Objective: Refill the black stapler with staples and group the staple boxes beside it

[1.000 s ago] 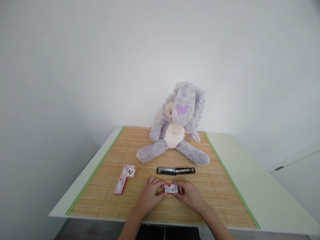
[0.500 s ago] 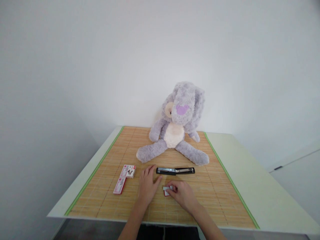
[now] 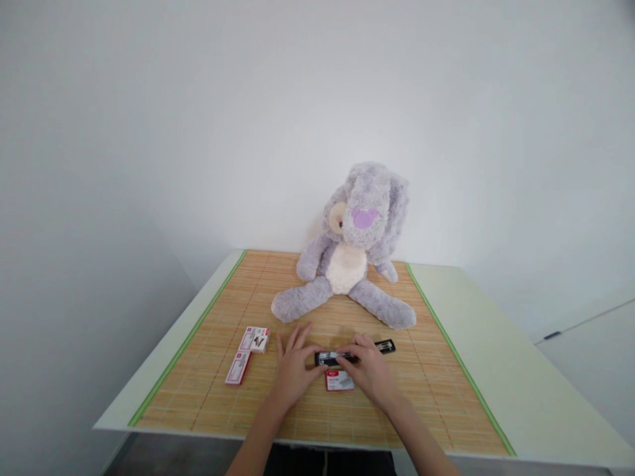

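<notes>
Bamboo matting point(image 3: 268, 277) edged in green covers a pale table point(image 3: 481, 344); across it lies an opened black stapler point(image 3: 385, 346), one end clamped between the left hand's point(image 3: 294, 365) thumb and fingers; the right hand's point(image 3: 370, 371) fingertips close over its metal channel point(image 3: 327, 357), though whether they grip anything is unclear; a staple box point(image 3: 340, 381) sits just nearer the person.

left fingers point(image 3: 308, 350): two pincer-like, others fanned | right fingers point(image 3: 354, 348): bunched, pinching | forearms point(image 3: 260, 426): angled inward
</notes>
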`<state>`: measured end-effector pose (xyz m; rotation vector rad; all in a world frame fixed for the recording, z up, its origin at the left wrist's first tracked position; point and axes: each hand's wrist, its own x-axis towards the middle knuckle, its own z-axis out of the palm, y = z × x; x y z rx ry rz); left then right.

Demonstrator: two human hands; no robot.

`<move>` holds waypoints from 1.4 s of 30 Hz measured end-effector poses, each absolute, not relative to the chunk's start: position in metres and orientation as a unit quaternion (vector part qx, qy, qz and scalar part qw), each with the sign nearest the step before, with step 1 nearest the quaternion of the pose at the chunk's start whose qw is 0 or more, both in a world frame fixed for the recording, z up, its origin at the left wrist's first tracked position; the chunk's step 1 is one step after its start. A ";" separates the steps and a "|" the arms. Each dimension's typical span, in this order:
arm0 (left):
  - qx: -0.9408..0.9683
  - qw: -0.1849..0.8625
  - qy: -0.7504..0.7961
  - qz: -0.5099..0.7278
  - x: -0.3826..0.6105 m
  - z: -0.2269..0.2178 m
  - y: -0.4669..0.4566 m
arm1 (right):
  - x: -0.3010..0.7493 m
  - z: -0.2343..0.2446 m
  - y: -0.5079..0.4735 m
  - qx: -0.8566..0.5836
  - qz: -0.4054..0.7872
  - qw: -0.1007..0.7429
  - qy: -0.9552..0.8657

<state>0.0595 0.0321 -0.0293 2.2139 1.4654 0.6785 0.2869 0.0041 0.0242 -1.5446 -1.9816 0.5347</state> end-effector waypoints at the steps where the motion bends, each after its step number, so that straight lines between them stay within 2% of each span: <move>1: 0.795 0.200 0.520 0.241 0.060 -0.029 0.030 | 0.287 0.024 0.006 -0.577 0.199 0.278 -0.742; 16: 0.795 0.204 0.517 0.245 0.060 -0.028 0.024 | 0.288 0.023 0.008 -0.564 0.223 0.241 -0.758; 28: 0.793 0.214 0.515 0.247 0.060 -0.030 0.025 | 0.292 0.027 0.000 -0.593 0.127 0.195 -0.771; 35: 0.792 0.220 0.515 0.244 0.060 -0.027 0.024 | 0.279 0.031 -0.002 -0.582 0.133 0.200 -0.777; 39: 0.790 0.217 0.517 0.247 0.060 -0.028 0.024 | 0.317 0.032 -0.002 -0.596 0.119 0.218 -0.764; 42: 0.788 0.219 0.520 0.247 0.060 -0.030 0.025 | 0.362 0.027 -0.004 -0.623 0.091 0.268 -0.729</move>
